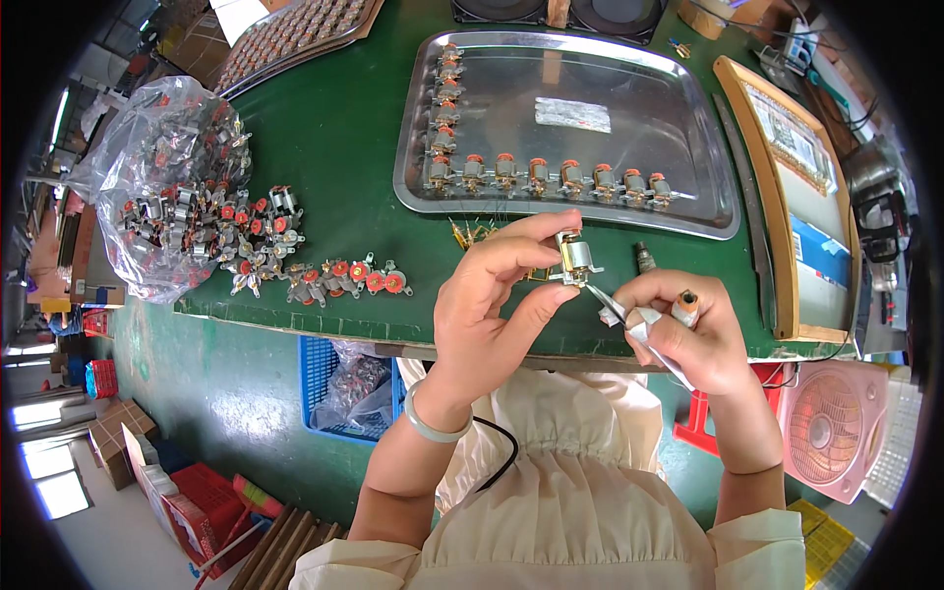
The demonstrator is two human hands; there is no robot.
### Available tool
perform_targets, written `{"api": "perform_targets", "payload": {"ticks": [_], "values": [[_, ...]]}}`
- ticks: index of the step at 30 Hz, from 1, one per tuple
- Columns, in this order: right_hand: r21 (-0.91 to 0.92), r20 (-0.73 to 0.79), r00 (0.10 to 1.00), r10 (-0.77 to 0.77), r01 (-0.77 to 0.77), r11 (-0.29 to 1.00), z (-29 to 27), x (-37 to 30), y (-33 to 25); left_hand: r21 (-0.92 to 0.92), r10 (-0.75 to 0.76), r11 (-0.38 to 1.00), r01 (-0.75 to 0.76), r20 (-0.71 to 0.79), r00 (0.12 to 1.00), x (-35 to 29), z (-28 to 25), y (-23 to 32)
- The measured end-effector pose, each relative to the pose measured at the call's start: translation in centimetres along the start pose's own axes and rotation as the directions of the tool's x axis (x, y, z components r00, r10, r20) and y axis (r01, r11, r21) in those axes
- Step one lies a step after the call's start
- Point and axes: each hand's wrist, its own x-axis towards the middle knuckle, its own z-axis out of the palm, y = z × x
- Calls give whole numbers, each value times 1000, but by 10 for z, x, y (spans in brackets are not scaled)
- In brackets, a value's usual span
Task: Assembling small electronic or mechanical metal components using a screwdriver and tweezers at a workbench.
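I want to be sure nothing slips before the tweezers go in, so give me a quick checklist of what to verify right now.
1. Left hand pinches the small motor part between thumb and fingers: ok.
2. Right hand grips the tweezers: ok.
3. Tweezer tips point at the part's lower edge; actual contact: cannot tell.
4. Part held above the green table, apart from the loose pieces: ok.
5. Steel tray has bare space beside its rows of motor parts: ok.
6. Small cylinder lies loose on the table by the right hand: ok.
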Motion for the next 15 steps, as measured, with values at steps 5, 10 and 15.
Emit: {"api": "perform_targets", "payload": {"ticks": [5, 10, 15], "values": [[-128, -29, 994, -104, 99, 987, 2, -3, 0, 52, 39, 998, -36, -53, 998, -1, 4, 3], [-402, -49, 957, -287, 245, 882, 7, -5, -1, 137, 111, 985, -102, -59, 992, 0, 3, 0], [-495, -33, 917, -397, 331, 803, 14, -4, -2, 170, 140, 978, -124, -84, 987, -2, 3, 1]]}}
